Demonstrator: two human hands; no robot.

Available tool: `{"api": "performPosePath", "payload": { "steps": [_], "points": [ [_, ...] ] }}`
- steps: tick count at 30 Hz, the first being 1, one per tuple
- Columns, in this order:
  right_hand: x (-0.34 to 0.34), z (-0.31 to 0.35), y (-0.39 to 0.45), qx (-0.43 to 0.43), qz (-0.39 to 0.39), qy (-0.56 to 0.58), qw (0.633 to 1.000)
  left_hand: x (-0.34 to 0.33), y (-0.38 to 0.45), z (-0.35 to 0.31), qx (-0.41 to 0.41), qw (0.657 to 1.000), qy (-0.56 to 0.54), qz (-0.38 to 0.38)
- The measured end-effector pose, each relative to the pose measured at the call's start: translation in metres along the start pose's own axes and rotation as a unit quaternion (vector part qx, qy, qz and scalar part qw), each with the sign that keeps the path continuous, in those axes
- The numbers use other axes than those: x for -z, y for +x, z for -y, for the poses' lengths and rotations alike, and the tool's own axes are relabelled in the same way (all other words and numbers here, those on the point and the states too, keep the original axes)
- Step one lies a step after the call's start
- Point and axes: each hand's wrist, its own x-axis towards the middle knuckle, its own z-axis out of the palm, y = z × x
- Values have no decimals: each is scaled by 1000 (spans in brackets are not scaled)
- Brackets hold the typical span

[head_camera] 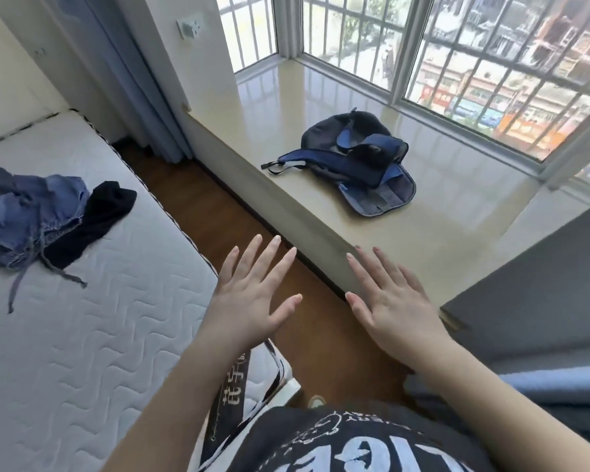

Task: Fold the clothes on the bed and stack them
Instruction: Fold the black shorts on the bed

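Note:
A crumpled pile of clothes lies on the white quilted mattress (82, 335) at the left: a blue denim garment (28, 216) with dangling strings, and a black garment (96, 223) partly under it on its right. My left hand (252, 294) hovers past the mattress's right edge, fingers straight and spread, holding nothing. My right hand (389, 304) is held out beside it over the wooden floor, also spread and empty. Both hands are well to the right of the clothes.
A blue backpack (355, 165) lies on the wide glossy window ledge (440, 240) to the right. A strip of wooden floor (225, 219) runs between bed and ledge. Blue curtains (123, 80) hang at the back. A grey surface (542, 284) and folded blue fabric (525, 390) sit at right.

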Motion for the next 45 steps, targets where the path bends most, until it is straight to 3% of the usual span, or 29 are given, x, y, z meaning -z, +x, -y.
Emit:
{"api": "performPosePath", "payload": {
  "steps": [11, 17, 24, 32, 45],
  "points": [
    [-11, -32, 188, 112, 6, -20, 993, -5, 131, 36, 111, 994, 3, -8],
    [-2, -37, 290, 199, 37, -7, 979, -13, 184, 51, 200, 980, 9, 22],
    [1, -33, 374, 241, 46, 23, 969, -6, 222, 77, 289, 957, 29, 23],
    [-6, 30, 465, 318, 34, 14, 947, -6, 231, 159, 362, 931, 40, 3],
    [-25, 190, 592, 408, 30, 6, 912, -15, 232, 336, 428, 903, 39, -9]
  ]
}}
